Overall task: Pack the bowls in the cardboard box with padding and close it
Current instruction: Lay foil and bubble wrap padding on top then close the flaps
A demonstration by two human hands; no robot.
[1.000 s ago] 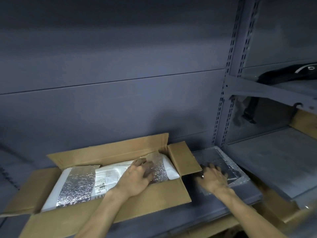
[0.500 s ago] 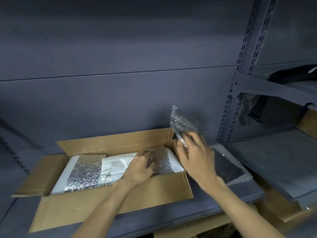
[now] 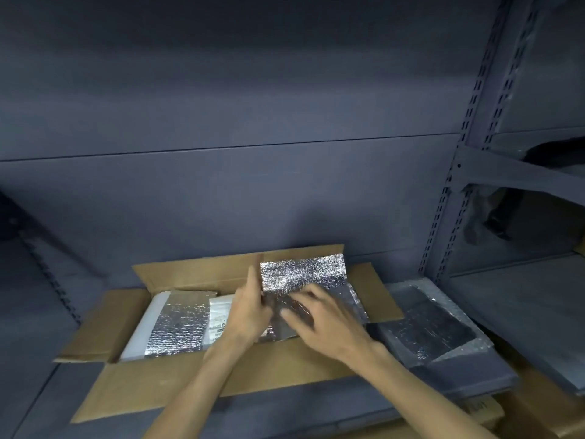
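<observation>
An open cardboard box [image 3: 177, 384] lies on a grey shelf with its flaps spread out. Inside it lie white wrapped packages [image 3: 218, 315] and a silver foil padding sheet [image 3: 179, 324] at the left. Over the box's right half my left hand [image 3: 250, 308] holds up the edge of another silver foil padding sheet [image 3: 300, 274]. My right hand [image 3: 319, 321] lies flat on a clear bubble-wrap piece [image 3: 351, 299] under that raised sheet. No bowls show; the wrapping hides what is inside.
A stack of foil and bubble-wrap padding [image 3: 433, 331] lies on the shelf just right of the box. A perforated grey upright [image 3: 459, 172] and further shelves stand at the right, with dark items on them. Cardboard [image 3: 484, 413] shows below the shelf edge.
My right hand picked a bubble-wrap piece from the stack at the right and brought it into the box's right half. My left hand lifted the foil sheet's edge there.
</observation>
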